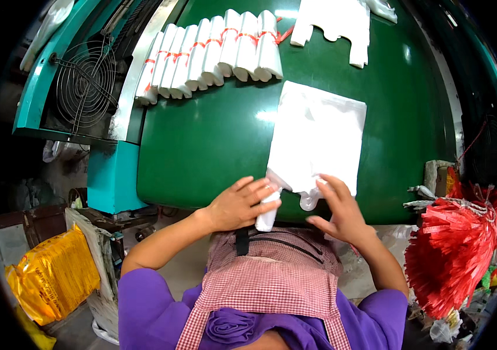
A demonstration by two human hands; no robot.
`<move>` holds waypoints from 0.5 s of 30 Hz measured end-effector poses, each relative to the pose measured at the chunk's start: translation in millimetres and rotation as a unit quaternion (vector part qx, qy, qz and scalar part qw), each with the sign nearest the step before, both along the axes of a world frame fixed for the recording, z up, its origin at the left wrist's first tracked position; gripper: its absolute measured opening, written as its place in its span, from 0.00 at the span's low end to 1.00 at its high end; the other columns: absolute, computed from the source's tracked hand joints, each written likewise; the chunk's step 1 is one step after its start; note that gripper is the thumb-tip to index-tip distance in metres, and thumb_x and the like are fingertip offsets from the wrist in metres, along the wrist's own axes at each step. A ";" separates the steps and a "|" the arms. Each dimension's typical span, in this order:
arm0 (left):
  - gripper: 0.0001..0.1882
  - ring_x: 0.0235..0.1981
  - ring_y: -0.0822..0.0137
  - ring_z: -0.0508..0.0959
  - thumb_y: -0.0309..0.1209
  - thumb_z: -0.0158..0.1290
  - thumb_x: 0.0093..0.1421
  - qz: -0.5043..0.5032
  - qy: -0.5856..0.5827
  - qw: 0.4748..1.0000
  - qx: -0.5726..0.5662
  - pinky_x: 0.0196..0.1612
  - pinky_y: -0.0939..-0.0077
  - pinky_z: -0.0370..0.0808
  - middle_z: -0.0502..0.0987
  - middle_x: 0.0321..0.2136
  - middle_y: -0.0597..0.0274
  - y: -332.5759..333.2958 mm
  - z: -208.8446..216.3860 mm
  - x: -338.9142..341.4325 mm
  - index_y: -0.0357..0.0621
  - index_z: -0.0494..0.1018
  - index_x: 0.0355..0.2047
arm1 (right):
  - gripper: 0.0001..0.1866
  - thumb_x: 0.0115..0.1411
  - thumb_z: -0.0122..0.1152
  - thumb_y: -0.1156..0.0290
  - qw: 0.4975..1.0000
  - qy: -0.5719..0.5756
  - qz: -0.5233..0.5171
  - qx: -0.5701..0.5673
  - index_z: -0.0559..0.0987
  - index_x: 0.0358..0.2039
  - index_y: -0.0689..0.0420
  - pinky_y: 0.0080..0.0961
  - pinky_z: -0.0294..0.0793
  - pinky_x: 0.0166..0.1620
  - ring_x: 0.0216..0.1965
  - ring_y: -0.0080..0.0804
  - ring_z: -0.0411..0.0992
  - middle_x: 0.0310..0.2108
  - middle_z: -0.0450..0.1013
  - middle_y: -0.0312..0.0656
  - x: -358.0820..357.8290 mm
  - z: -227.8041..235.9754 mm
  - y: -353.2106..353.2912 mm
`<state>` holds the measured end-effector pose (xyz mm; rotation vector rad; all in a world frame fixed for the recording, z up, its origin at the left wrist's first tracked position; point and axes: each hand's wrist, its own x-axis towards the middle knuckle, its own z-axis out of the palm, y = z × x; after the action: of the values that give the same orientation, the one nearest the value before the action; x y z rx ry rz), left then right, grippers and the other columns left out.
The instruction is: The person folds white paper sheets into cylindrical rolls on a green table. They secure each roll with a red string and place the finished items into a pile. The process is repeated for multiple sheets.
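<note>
A flat stack of white plastic vest bags [318, 134] lies on the green belt table in front of me, its handle end toward me. My left hand [239, 204] rests over the stack's left handle strip [267, 219], which pokes out past the table's near edge. The fingers of that hand are apart, slightly blurred, with the thumb lying across the strip. At the right handle side, my right hand [341, 213] is open, fingers spread, fingertips touching the stack's edge. Between the hands a small rounded tab [308, 201] of plastic sticks out.
Several rolled bag bundles tied with red strips [213, 49] line the far left. More white bags [336, 26] lie at the far side. A bunch of red plastic strips [455, 251] hangs at right. A wire fan guard [87, 87] and yellow package [53, 277] are at left.
</note>
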<state>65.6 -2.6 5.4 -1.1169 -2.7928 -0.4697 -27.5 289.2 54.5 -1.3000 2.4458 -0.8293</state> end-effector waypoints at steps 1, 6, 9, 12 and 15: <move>0.33 0.64 0.57 0.60 0.39 0.60 0.49 0.031 -0.044 0.998 0.040 0.65 0.54 0.53 0.62 0.62 0.60 0.3 7.4 -3.5 0.51 0.66 0.56 | 0.40 0.47 0.71 0.58 1.000 0.028 -0.007 0.004 0.65 0.58 0.59 0.49 0.52 0.63 0.63 0.53 0.53 0.61 0.57 0.52 0.4 11.2 10.2; 0.16 0.62 0.58 0.64 0.30 0.58 0.52 -0.002 -0.013 0.997 0.073 0.65 0.53 0.53 0.69 0.57 0.61 3.1 7.8 -27.4 0.48 0.73 0.42 | 0.46 0.42 0.73 0.63 0.964 0.109 0.037 0.240 0.63 0.62 0.51 0.53 0.42 0.67 0.70 0.51 0.43 0.69 0.48 0.46 17.6 -16.1 73.5; 0.08 0.51 0.59 0.75 0.28 0.58 0.53 -0.027 -0.081 0.983 0.164 0.61 0.55 0.62 0.77 0.44 0.61 10.8 14.5 -48.1 0.46 0.74 0.35 | 0.34 0.47 0.62 0.76 0.986 0.098 -0.012 0.132 0.70 0.58 0.44 0.52 0.43 0.67 0.69 0.47 0.47 0.66 0.56 0.41 15.7 -23.8 81.7; 0.10 0.33 0.54 0.79 0.27 0.55 0.57 0.059 -0.156 0.943 0.289 0.39 0.64 0.76 0.79 0.31 0.57 33.7 23.8 -62.6 0.42 0.76 0.40 | 0.26 0.47 0.59 0.81 0.998 0.065 -0.001 0.025 0.76 0.49 0.50 0.51 0.51 0.65 0.65 0.49 0.57 0.59 0.65 0.44 14.7 -15.3 79.3; 0.07 0.26 0.53 0.78 0.31 0.54 0.59 0.108 -0.154 0.952 0.241 0.29 0.63 0.74 0.78 0.24 0.53 65.1 23.1 -88.8 0.43 0.76 0.35 | 0.21 0.49 0.57 0.83 0.996 -0.014 0.018 -0.086 0.76 0.45 0.55 0.48 0.60 0.61 0.57 0.49 0.65 0.50 0.69 0.45 -1.5 -9.5 60.4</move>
<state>-23.2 62.5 28.5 -0.6681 -2.7541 -1.3079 -29.0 349.6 45.0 -1.3753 2.3653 -1.0618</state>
